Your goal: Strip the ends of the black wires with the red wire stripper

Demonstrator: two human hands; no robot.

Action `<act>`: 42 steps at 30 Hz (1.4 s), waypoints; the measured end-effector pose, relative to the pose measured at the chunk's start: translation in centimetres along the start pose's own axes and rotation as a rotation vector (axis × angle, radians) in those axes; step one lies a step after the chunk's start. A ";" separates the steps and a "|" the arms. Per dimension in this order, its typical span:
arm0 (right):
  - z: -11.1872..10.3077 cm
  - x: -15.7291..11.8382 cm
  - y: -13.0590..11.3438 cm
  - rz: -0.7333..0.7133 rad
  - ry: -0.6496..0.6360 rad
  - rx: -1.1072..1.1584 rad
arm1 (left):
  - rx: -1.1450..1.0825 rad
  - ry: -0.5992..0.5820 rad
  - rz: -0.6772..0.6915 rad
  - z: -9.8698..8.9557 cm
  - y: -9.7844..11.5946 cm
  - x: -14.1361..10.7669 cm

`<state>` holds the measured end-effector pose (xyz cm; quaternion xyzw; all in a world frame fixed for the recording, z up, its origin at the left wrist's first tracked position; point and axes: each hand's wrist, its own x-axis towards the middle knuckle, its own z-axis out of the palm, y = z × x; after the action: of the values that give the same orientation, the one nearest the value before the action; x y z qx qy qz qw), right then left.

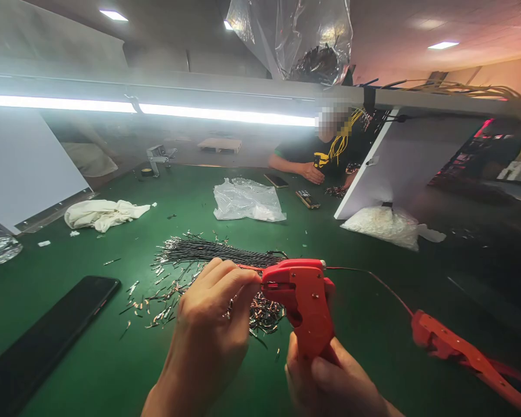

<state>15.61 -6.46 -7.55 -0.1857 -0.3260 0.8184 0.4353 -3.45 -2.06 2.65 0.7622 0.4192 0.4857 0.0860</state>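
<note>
My right hand (330,376) is wrapped round the handle of a red wire stripper (310,313), which stands upright with its head pointing left. At the mouth of its jaws, the thumb and fingers of my left hand (212,313) are pinched together. What they pinch is too small or hidden to make out. Just behind lies a bundle of black wires (217,252) with bare, shiny ends at the left. Loose wire scraps (264,313) are heaped below the bundle, partly hidden by my left hand and the stripper.
A second red wire stripper (460,341) is at the right, a thin line (386,284) running toward it. Also on the green table (134,359) are a black phone (47,341), a white cloth (106,214) and plastic bags (247,200). Across sits another person (301,159).
</note>
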 end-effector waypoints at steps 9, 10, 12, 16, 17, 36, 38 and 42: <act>0.5 -0.3 -0.5 0.037 0.108 -0.116 | -0.015 -0.017 -0.014 -0.1 -0.6 -0.1; 0.8 -0.3 -0.7 0.038 0.097 -0.131 | -0.014 -0.013 -0.021 -0.1 -0.6 -0.1; 1.3 -0.4 -1.3 0.052 0.117 -0.150 | -0.007 -0.006 -0.053 0.0 -0.7 -0.2; 2.0 -0.6 -2.0 0.082 0.204 -0.133 | -0.019 -0.032 -0.132 0.2 -1.1 -0.3; 2.1 -0.6 -2.0 0.091 0.210 -0.116 | -0.024 -0.036 -0.143 0.2 -1.2 -0.3; -0.2 -0.3 -0.3 0.069 0.049 -0.064 | -0.038 -0.089 -0.133 -1.0 -1.1 -0.3; -0.5 -0.3 0.0 0.069 0.050 -0.053 | -0.027 -0.091 -0.129 -1.0 -1.1 -0.3; -0.5 -0.1 0.2 0.050 0.043 -0.019 | 0.005 -0.115 -0.133 -1.0 -1.0 -0.2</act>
<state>15.88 -6.43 -8.07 -0.2152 -0.3197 0.8217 0.4200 -4.84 -1.90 2.51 0.7596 0.4642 0.4335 0.1401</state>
